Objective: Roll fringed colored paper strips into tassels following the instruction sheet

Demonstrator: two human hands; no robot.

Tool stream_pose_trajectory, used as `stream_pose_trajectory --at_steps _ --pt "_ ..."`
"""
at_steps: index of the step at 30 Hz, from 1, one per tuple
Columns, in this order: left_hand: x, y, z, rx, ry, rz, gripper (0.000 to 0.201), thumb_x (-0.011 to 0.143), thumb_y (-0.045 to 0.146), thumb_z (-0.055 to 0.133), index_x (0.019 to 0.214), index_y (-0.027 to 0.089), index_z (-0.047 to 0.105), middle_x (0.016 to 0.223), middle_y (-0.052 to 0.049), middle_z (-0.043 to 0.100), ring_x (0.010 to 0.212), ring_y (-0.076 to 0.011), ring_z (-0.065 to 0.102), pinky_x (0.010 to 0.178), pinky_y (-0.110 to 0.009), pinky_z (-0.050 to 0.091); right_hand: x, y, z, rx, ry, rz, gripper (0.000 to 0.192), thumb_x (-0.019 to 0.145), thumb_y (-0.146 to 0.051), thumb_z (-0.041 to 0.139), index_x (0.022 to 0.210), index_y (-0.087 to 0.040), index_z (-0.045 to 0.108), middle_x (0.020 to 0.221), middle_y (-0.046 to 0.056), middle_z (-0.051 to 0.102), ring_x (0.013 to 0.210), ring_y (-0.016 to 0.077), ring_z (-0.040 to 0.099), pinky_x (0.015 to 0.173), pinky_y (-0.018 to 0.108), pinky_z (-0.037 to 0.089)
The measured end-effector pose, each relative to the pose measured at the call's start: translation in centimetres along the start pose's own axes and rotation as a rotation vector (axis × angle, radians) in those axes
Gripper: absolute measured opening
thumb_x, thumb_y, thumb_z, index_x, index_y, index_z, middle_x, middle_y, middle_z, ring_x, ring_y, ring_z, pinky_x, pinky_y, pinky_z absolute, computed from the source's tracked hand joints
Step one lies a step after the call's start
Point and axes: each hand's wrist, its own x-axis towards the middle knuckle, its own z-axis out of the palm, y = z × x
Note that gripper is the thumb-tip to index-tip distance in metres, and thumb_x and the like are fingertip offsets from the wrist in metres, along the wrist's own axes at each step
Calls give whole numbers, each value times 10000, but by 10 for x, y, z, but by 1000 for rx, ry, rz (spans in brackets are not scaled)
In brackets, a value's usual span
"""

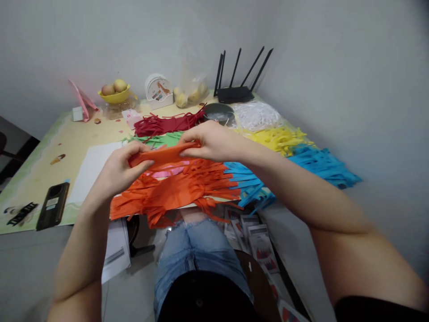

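Both hands hold one orange paper strip [164, 155] level above the table. My left hand [120, 170] pinches its left end and my right hand [209, 141] grips its right end. Directly below lies a heap of orange paper strips [174, 190], with a pink strip [167, 171] showing on top of it. Blue strips [248, 181] lie just right of the orange heap, green strips [161, 139] and dark red strips [164, 124] behind it.
Yellow strips [278, 136], more blue strips [321, 163], a white heap [256, 115], a black router [236, 94], a fruit bowl [115, 95], white paper [92, 167] and a black phone [52, 205] sit on the table [43, 165]. A wall is close on the right.
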Motion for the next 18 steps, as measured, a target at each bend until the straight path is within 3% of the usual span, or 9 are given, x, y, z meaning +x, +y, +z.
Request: stream_pose_trajectory --at_steps 4,8,11,16,18 --pt "0 -1 0 -187 -32 -100 285 840 442 688 844 158 666 717 -30 673 641 -157 607 597 -250 484 -3 -4 -1 144 35 69 109 851 -222 640 815 -125 675 686 -4 635 637 108 528 631 239 342" --pt "-6 -4 8 -449 104 -196 350 755 401 798 996 165 702 721 -9 671 614 -141 622 583 -240 527 -13 0 5 393 139 85 141 857 -241 637 953 -138 645 736 -9 651 632 104 546 598 216 383" --pt "-12 -8 15 -583 171 -234 316 729 343 817 994 182 763 792 -24 710 654 -139 642 617 -239 548 -21 4 15 550 216 63 153 860 -238 635 990 -161 616 755 -20 642 610 89 547 566 197 405" --pt "-18 -11 18 -674 175 -160 78 740 225 762 800 212 811 812 -55 729 723 -151 658 621 -231 510 -29 5 25 687 252 19 68 807 -137 600 863 -156 633 754 -3 651 623 92 596 586 197 463" --pt "-21 -10 16 -609 148 -80 93 769 199 732 802 222 815 847 -62 725 801 -164 660 690 -250 513 -31 7 25 690 241 16 92 784 -109 590 842 -149 648 757 5 660 635 97 607 598 201 473"
